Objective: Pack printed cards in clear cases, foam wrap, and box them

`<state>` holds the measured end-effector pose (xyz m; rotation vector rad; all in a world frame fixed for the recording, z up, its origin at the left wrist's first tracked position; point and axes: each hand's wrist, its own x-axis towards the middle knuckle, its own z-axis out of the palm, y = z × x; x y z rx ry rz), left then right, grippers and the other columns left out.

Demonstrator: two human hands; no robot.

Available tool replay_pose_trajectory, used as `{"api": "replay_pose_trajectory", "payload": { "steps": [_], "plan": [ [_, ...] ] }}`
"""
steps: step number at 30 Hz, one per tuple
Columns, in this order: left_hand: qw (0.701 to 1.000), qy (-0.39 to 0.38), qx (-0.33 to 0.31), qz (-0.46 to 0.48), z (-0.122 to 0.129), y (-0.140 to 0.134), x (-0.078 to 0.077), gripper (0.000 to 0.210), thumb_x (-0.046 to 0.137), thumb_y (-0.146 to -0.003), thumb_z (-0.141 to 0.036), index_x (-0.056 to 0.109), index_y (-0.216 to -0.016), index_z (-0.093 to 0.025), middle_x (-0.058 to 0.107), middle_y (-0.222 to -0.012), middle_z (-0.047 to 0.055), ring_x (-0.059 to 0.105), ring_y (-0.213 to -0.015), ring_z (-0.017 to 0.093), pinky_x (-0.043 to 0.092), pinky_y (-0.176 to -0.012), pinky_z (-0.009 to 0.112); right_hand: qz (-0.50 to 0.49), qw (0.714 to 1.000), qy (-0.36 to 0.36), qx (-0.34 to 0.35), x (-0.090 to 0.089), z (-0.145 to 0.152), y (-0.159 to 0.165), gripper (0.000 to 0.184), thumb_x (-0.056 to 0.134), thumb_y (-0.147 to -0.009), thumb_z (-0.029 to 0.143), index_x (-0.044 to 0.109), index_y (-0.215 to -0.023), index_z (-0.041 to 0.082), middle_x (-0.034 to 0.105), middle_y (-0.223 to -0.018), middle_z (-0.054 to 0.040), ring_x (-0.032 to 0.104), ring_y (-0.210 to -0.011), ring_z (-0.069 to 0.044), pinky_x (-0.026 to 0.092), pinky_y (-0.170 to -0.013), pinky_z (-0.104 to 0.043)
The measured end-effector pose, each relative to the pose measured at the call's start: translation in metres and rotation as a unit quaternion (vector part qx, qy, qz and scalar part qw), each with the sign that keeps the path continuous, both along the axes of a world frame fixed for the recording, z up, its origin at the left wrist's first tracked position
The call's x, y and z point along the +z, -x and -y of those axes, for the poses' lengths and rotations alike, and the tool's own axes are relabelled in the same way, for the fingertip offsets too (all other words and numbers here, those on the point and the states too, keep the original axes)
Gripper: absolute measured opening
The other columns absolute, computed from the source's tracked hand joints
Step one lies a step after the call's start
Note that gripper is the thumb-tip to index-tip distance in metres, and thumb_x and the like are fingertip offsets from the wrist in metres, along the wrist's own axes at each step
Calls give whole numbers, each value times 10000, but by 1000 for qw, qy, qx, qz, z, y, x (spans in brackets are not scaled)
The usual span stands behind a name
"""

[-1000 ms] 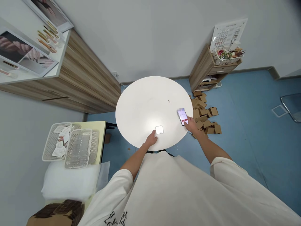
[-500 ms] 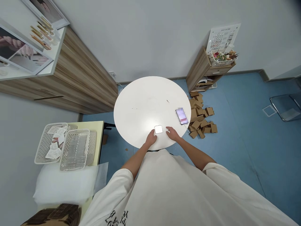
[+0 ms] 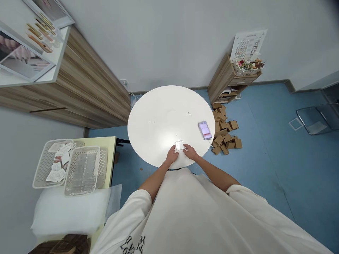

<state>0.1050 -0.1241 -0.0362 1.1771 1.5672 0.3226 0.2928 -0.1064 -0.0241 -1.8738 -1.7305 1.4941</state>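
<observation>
A small, flat, white square piece with a shiny pale rim (image 3: 179, 145) is near the front edge of the round white table (image 3: 159, 106); its exact kind is too small to make out. My left hand (image 3: 172, 155) grips its left edge, thumb at the near side and fingers curled. From the other side, my right hand (image 3: 190, 152) has its fingertips closed on the right edge. To the right of my hands lies a phone with a blurred-out screen (image 3: 204, 130) and a cable running off the table edge.
Small brown cardboard boxes (image 3: 225, 132) are heaped on the floor right of the table. At left, a yellowish table (image 3: 111, 151) carries white plastic baskets (image 3: 82, 169) and white wrapping (image 3: 70, 211). A wooden cabinet (image 3: 225, 77) stands behind on the right.
My right hand has moved left from the bare tabletop to the white square piece and closed on its right edge. My left hand stays at the left edge, having shifted slightly right.
</observation>
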Motion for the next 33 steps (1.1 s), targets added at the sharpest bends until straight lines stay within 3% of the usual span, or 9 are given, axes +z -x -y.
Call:
{"api": "replay_pose_trajectory", "payload": {
  "steps": [6, 13, 19, 27, 33],
  "plan": [
    [1000, -4, 6, 2, -3, 5, 2, 581, 547, -877, -207, 366, -1429, -208, 519, -1442, 129, 543, -1274, 242, 451, -1030, 367, 13, 1000, -23, 5, -3, -5, 9, 458, 504, -935, 257, 517, -1392, 229, 546, -1374, -106, 575, -1203, -234, 470, -1037, -381],
    [995, -83, 51, -32, -8, 13, 15, 530, 498, -918, -225, 359, -1429, -206, 536, -1365, 123, 535, -1241, 227, 454, -1020, 356, 22, 997, -69, 5, 6, -18, 21, 357, 474, -959, 263, 611, -1289, 243, 600, -1149, -82, 613, -1042, -208, 490, -976, -362],
    [988, -112, 83, -69, -13, 20, 17, 344, 465, -971, -313, 536, -1283, -186, 569, -1251, 129, 562, -1161, 228, 455, -997, 338, 37, 998, -55, 17, 13, -23, 34, 340, 484, -965, 290, 661, -1249, 233, 641, -1131, -82, 623, -1027, -210, 484, -950, -328],
    [985, -106, 109, -78, -20, 27, 11, 271, 531, -948, -306, 631, -1159, -170, 631, -1151, 129, 605, -1061, 232, 474, -942, 344, 55, 996, -49, 48, 22, -30, 42, 334, 463, -985, 284, 712, -1201, 226, 694, -1205, -63, 622, -1111, -219, 468, -930, -288],
    [991, -59, 117, -34, -26, 33, 16, 249, 542, -952, -319, 643, -1144, -197, 674, -1212, 98, 637, -1090, 225, 474, -958, 342, 64, 989, -74, 108, 26, -40, 42, 337, 423, -1008, 262, 751, -1081, 254, 736, -1094, -40, 640, -1053, -224, 462, -876, -287]
  ]
}}
